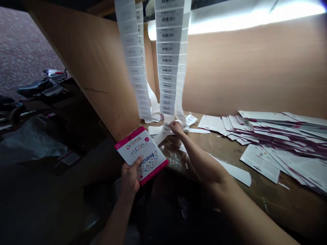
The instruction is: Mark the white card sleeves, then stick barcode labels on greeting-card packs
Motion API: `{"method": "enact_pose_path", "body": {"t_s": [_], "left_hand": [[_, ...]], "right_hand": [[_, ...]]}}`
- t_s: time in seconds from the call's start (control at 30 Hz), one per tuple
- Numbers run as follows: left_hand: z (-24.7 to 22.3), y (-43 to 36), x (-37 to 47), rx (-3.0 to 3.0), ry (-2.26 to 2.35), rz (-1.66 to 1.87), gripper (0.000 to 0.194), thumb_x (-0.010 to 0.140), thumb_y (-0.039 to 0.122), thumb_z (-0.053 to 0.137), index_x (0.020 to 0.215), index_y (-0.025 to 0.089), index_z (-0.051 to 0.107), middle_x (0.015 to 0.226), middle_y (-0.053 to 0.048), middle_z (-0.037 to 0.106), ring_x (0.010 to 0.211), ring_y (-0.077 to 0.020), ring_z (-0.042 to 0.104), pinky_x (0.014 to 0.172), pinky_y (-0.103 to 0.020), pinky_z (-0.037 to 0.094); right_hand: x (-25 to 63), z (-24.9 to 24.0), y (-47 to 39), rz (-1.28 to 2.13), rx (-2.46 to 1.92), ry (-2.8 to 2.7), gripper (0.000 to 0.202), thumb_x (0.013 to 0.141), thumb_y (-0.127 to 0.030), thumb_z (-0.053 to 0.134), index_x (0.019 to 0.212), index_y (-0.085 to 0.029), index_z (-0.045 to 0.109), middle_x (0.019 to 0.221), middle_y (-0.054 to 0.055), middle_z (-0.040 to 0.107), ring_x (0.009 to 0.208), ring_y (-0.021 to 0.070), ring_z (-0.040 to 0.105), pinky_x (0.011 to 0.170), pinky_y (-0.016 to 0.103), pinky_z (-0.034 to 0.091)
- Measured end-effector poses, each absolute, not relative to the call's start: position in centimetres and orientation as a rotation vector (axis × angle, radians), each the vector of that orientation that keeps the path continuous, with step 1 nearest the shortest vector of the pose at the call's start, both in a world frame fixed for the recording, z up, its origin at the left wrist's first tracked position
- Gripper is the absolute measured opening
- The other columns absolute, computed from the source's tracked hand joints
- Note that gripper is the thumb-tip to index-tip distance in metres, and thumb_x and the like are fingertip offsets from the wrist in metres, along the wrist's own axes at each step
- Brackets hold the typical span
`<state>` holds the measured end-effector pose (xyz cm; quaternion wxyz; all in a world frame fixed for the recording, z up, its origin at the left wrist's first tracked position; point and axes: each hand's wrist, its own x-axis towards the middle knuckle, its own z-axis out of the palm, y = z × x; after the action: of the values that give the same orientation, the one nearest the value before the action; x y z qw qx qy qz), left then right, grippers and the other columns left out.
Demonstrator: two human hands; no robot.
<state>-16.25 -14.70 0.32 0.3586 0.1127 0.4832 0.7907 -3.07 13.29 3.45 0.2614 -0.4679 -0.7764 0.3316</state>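
Note:
My left hand (131, 175) grips a flat white package (139, 146) with pink edges, printed "prima" and "birthday", its thumb lying on the front face. The package is tilted and held off the table's near edge. My right hand (176, 127) is farther in, fingers pinched on a strip of barcode labels (167, 75) that hangs from above and curls near the tabletop. A second label strip (133, 61) hangs to its left. The fingertips of my right hand are partly hidden.
Many flat white packages with pink edges (276, 132) lie heaped on the brown table (204, 144) at right. Paper pieces (232, 170) lie nearer. A wooden side panel (87, 64) stands at left, a back panel (250, 75) behind. A bright tube light (230, 20) runs above. A motorcycle (38, 85) stands beyond.

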Motion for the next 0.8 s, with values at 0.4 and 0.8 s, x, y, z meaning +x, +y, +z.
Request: {"method": "enact_pose_path", "body": {"t_s": [0.4,0.8], "left_hand": [[3.7,-5.5,-9.1,0.473,0.852,1.906,0.052,0.062,0.018,0.099,0.108,0.016,0.075,0.104,-0.01,0.084,0.107,-0.032,0.08,0.103,-0.049,0.063],[6.0,-6.6,-4.1,0.272,0.902,1.848,0.044,0.078,0.006,0.086,0.119,0.016,0.072,0.101,-0.008,0.084,0.099,-0.0272,0.082,0.102,-0.049,0.064]], "right_hand": [[11.6,0.8,-1.3,1.776,-0.457,-1.679,0.036,0.09,-0.047,0.083,0.109,-0.021,0.066,0.102,0.006,0.079,0.092,0.0239,0.074,0.088,0.039,0.06],[15.3,-1.3,-4.9,1.315,-0.651,-1.519,0.023,0.087,-0.031,0.08,0.108,-0.023,0.073,0.094,0.004,0.076,0.08,0.0188,0.071,0.07,0.03,0.056]]}}
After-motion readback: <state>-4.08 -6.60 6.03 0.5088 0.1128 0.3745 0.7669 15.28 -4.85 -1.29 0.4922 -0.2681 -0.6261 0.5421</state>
